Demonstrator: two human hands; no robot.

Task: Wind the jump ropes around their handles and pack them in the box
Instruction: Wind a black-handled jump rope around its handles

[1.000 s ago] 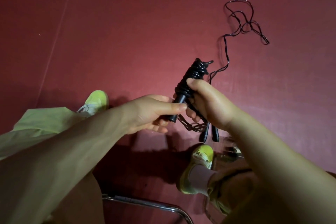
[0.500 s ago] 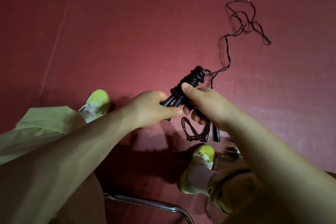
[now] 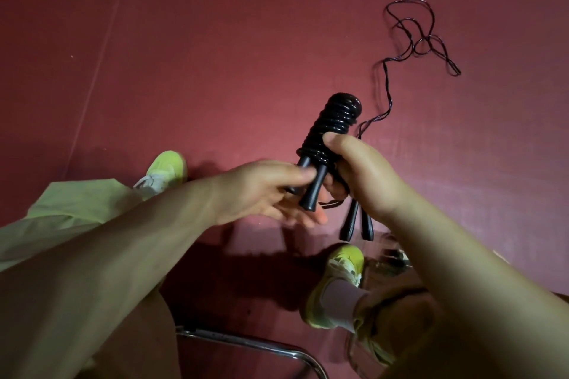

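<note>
A black jump rope (image 3: pixel 334 124) is coiled tightly around its two black handles, held upright in front of me. My right hand (image 3: pixel 363 175) grips the coiled bundle, thumb pressed on the windings. My left hand (image 3: pixel 274 191) pinches the bare lower ends of the handles. Two more black handles (image 3: pixel 357 223) hang below my right hand. A thin dark rope (image 3: pixel 412 40) trails from that hand and lies in loose loops on the red floor at the upper right. No box is visible.
The red floor (image 3: pixel 246 40) spreads all around. My feet in yellow-green shoes (image 3: pixel 166 169) (image 3: pixel 338 283) rest below the hands. A chrome chair frame (image 3: pixel 246 344) runs along the bottom. Something clear and glossy (image 3: pixel 385 258) sits by the right foot.
The wound bundle has turned more upright, its coiled top swinging toward me. My left fingers have slid down to the handle ends, and my right thumb sits higher on the coils.
</note>
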